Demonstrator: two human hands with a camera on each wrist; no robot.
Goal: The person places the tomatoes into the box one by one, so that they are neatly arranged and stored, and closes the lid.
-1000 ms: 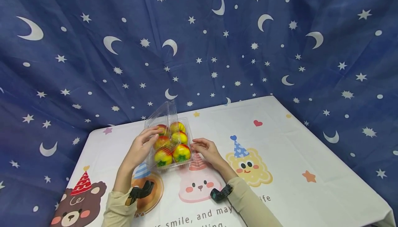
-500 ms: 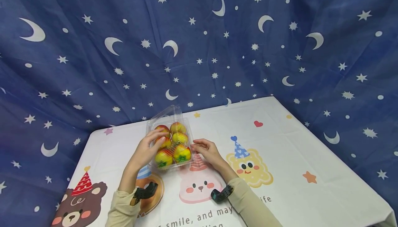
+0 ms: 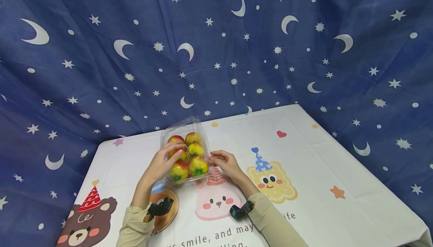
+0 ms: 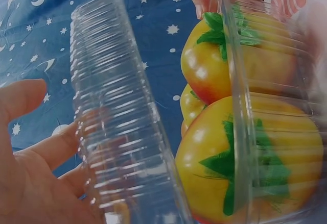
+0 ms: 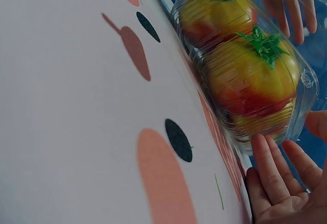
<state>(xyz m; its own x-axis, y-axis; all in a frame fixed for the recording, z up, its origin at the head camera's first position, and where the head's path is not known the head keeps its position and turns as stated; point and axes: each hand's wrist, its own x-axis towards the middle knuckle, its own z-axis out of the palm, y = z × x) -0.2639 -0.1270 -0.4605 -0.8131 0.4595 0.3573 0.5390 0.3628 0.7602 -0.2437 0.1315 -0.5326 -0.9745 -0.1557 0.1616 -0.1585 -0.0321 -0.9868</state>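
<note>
A clear plastic clamshell box (image 3: pixel 196 179) stands on the table, holding several yellow-and-red fruits (image 3: pixel 197 166) with green star-shaped leaf tops. Its ribbed lid (image 4: pixel 117 96) is tilted over the fruits, with a gap between lid and base in the left wrist view. My left hand (image 3: pixel 158 168) lies against the lid from the left, fingers extended and thumb apart. On the box's right side, the fingers of my right hand (image 3: pixel 228 164) touch the wall near its front corner. In the right wrist view those fingers (image 5: pixel 271 173) are nearly straight beside the base.
A white tablecloth (image 3: pixel 321 171) printed with cartoon figures and lettering covers the table. Behind the box hangs a dark blue curtain (image 3: pixel 216 44) with moons and stars, close to the table's back edge. A black band (image 3: pixel 241 210) sits on each wrist.
The lid has swung down to the right over the fruits, and my left hand has moved right along with it. My right hand has stayed at the box's side.
</note>
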